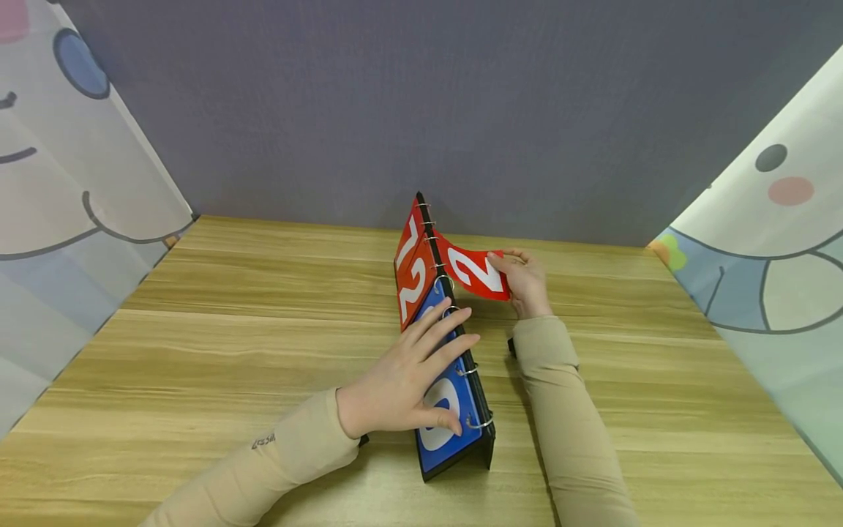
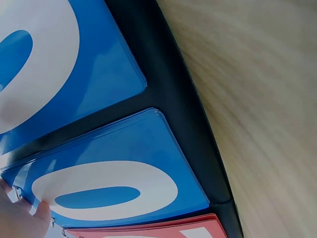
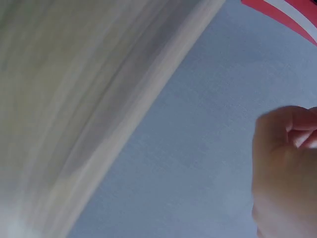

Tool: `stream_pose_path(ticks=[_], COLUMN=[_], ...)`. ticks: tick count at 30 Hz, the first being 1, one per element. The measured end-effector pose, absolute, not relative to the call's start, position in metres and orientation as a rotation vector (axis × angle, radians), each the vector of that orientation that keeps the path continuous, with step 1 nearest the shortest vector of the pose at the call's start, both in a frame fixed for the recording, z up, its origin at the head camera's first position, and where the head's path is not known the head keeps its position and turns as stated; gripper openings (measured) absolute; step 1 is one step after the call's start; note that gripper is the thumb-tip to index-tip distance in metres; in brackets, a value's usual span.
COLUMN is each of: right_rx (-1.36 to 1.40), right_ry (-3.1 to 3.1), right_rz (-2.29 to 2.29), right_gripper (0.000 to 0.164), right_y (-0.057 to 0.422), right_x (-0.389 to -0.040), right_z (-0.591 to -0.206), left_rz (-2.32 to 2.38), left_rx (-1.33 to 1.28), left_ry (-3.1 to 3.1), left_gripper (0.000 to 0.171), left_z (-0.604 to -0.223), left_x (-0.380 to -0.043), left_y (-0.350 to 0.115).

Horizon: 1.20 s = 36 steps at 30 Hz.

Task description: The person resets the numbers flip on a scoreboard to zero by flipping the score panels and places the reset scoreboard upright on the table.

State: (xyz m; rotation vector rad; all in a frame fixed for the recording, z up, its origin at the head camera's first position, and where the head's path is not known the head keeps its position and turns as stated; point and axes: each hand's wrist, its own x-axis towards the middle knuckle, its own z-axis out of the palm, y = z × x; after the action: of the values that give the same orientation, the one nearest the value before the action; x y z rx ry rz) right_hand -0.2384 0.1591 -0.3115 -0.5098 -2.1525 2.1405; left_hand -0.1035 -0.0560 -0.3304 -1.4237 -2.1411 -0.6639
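- A black tent-shaped flip scoreboard is standing on the wood-grain bench, between the person's two arms, its ridge running away from the viewer.
- The right hand is pinching the outer edge of a red "2" card, thumb on the upper face; the card is hanging on the ridge's rings and bowing out to the right.
- In the right wrist view the fingers are curling, while a piece of red card is showing in the upper corner.
- The left hand is grasping nothing: its fingers are spreading wide and nearly straight, their tips reaching across the ridge, the thumb lying over the nearest blue "0" card. How firmly it is pressing, the views are not telling.
- A second blue "0" card is lying mostly beneath that hand in the head view.
- Farther along the left face, another red "2" card is resting beside a red card at the far end.
- Beige sleeves are covering both forearms.
- A grey panel is rising behind the bench, and cartoon-printed sheets are hanging at both sides.
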Motion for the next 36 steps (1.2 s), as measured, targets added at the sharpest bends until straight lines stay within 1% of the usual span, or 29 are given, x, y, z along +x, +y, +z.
stream_pose_path(ticks=[2, 8, 11, 15, 19, 23, 29, 32, 36], right_rx=[-0.53, -0.516, -0.496, -0.459, -0.434, -0.403, -0.252, -0.125, 0.142], right_ry=[-2.164, -2.19, -2.157, -2.058, -2.023, -2.002, -1.838, -1.71, -1.609], right_rz=[2.078, 1.96, 1.898, 1.877, 1.942, 2.084, 2.249, 2.269, 2.23], right_gripper=[0.036, 0.03, 0.023, 0.015, 0.012, 0.017, 0.035, 0.04, 0.048], right_y=[0.158, 0.156, 0.155, 0.156, 0.16, 0.166, 0.17, 0.167, 0.157], right_x=[-0.238, -0.236, -0.235, -0.233, -0.229, -0.223, -0.211, -0.206, -0.201], right_z=[-0.311, -0.308, -0.306, -0.302, -0.292, -0.28, -0.264, -0.26, -0.26], left_rz=[-0.663, -0.678, -0.676, -0.67, -0.675, -0.684, -0.672, -0.669, -0.667], left_rx=[-1.423, -1.426, -1.425, -1.423, -1.423, -1.424, -1.418, -1.42, -1.424], left_ry=[-2.143, -2.126, -2.123, -2.138, -2.144, -2.137, -2.139, -2.138, -2.146], left_gripper=[0.088, 0.087, 0.087, 0.088, 0.088, 0.087, 0.087, 0.087, 0.088], left_z=[-0.33, -0.33, -0.33, -0.329, -0.329, -0.329, -0.331, -0.331, -0.331], left_x=[-0.103, -0.104, -0.104, -0.103, -0.103, -0.103, -0.103, -0.104, -0.104], left_y=[-0.056, -0.055, -0.055, -0.055, -0.055, -0.055, -0.055, -0.055, -0.055])
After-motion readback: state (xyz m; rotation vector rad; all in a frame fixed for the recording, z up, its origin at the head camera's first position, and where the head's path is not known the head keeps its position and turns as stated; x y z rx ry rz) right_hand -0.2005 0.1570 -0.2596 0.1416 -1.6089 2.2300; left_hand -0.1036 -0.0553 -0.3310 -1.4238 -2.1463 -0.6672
